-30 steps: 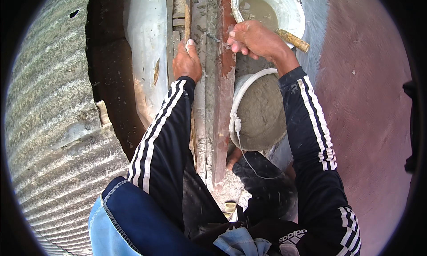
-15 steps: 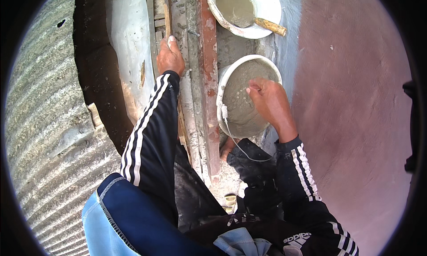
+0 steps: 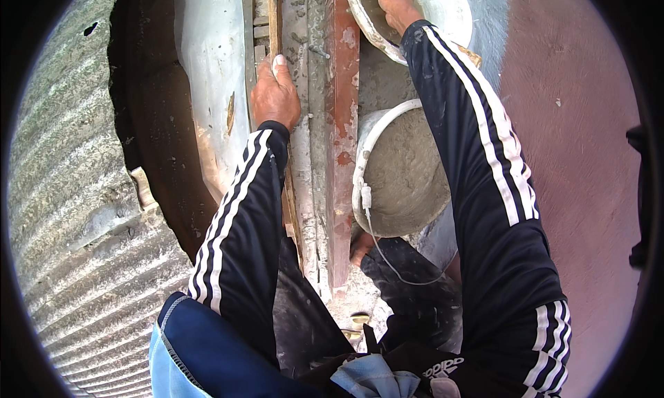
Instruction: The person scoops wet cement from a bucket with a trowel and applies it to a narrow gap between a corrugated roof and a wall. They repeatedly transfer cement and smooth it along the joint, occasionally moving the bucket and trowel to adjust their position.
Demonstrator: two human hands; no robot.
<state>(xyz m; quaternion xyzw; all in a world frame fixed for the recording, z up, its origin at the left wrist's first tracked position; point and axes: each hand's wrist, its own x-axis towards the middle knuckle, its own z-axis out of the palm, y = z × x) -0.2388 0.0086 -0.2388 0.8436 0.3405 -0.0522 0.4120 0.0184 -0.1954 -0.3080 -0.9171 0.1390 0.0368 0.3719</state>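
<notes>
My left hand (image 3: 275, 97) is closed around a narrow wooden strip (image 3: 275, 17) that runs away from me beside the ledge. My right hand (image 3: 399, 9) reaches into the far white bucket (image 3: 453, 14), over murky grey liquid. Its fingers look curled, but their tips are partly hidden, and I cannot make out what they hold. A wooden handle (image 3: 474, 57) shows at that bucket's rim, partly behind my right sleeve. Nearer me stands a second white bucket (image 3: 366, 145) filled with wet grey mortar (image 3: 404, 170), its wire handle hanging down the near side.
A red-brown painted beam (image 3: 342, 121) runs lengthwise between my left hand and the buckets. Corrugated roofing sheet (image 3: 83, 190) spreads on the left, past a dark gap. A reddish wall (image 3: 567, 156) rises on the right. My bare foot (image 3: 361, 248) is just below the mortar bucket.
My right hand has moved from above the mortar to inside the far bucket, its forearm now stretched out. My left hand keeps hold of the wooden strip. The view has shifted slightly.
</notes>
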